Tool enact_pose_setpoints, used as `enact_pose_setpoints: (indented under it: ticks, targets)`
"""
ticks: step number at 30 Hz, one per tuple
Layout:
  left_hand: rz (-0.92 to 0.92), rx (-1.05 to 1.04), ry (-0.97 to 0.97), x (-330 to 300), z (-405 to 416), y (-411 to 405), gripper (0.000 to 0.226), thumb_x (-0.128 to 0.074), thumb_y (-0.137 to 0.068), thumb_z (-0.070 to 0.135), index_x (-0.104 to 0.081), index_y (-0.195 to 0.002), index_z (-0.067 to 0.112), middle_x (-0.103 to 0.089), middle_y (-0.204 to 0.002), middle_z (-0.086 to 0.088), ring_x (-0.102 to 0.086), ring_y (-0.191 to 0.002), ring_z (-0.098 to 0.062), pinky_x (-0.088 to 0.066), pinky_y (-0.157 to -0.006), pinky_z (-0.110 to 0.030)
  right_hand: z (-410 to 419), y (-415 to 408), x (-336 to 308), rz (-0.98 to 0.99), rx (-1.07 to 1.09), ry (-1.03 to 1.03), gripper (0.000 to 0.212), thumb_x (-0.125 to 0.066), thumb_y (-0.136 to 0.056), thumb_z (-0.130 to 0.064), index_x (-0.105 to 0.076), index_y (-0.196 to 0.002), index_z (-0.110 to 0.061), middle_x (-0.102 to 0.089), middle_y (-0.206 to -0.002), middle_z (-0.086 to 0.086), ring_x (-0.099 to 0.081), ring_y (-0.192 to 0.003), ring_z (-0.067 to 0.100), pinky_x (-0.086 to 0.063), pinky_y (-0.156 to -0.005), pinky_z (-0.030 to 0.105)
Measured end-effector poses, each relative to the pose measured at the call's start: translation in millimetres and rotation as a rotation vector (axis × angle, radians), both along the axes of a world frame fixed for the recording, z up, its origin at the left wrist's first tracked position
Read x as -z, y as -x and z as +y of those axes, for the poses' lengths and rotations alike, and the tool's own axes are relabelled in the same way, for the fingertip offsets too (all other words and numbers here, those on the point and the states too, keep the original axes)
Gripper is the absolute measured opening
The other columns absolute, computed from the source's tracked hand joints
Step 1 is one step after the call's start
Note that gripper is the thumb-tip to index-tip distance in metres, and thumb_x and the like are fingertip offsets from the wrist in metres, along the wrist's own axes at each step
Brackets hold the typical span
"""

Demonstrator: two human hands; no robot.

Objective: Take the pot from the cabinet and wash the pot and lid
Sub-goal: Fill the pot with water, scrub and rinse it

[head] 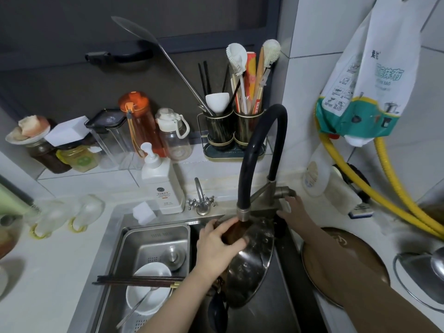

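The left hand (217,246) grips one steel pot (252,263), tilted over the sink (115,227) under the black faucet (254,150). The right hand (294,212) touches the faucet lever (284,191), fingers relaxed. Two bottles (153,131) stand behind.

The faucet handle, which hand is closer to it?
The right hand. It reaches the faucet handle, fingers right at it. The left hand is lower, gripping the pot lid under the spout.

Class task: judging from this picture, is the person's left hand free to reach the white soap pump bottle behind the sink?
Probably not yet. The left hand grips the pot under the faucet spout, so it would have to let go first. Otherwise the path to the soap bottle looks unblocked.
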State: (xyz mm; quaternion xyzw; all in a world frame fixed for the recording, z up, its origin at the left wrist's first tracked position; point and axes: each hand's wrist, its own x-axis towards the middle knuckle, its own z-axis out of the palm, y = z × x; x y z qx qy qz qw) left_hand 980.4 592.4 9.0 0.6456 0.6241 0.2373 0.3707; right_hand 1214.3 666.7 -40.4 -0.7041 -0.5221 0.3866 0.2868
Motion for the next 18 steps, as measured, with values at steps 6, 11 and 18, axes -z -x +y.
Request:
enact_pose_setpoints:
  ticks: [6, 11, 18]
  targets:
    - [0.076, 0.087, -0.124, 2, -15, 13, 0.061, -0.049, -0.056, 0.070, -0.041, -0.117, 0.066, -0.034, -0.146, -0.002, -0.026, -0.133, -0.019, -0.019, -0.115, -0.034, -34, 20, 6, 0.146, 0.065, 0.069, 0.040, -0.052, -0.094, -0.024, -0.050, -0.133, -0.011, -0.050, -0.136, 0.011, -0.049, -0.119, 0.024, -0.040, -0.094, 0.030]
    - [0.044, 0.147, -0.186, 4, -25, 35, 0.056, -0.053, -0.059, 0.071, -0.043, -0.114, 0.066, -0.035, -0.130, 0.013, -0.030, -0.127, -0.012, -0.021, -0.108, -0.025, -71, 33, -5, 0.280, 0.082, -0.040, 0.035, -0.056, -0.093, -0.019, -0.055, -0.128, -0.019, -0.052, -0.133, 0.010, -0.050, -0.116, 0.021, -0.040, -0.093, 0.028]
    - [0.142, 0.207, -0.315, -3, -34, 54, 0.060, -0.055, -0.061, 0.069, -0.054, -0.120, 0.055, -0.047, -0.132, 0.003, -0.041, -0.120, -0.020, -0.032, -0.105, -0.031, -122, 73, -38, -0.034, -0.299, -0.385, 0.039, -0.060, -0.087, -0.001, -0.064, -0.120, -0.021, -0.050, -0.134, -0.008, -0.036, -0.129, 0.001, -0.021, -0.116, 0.022]
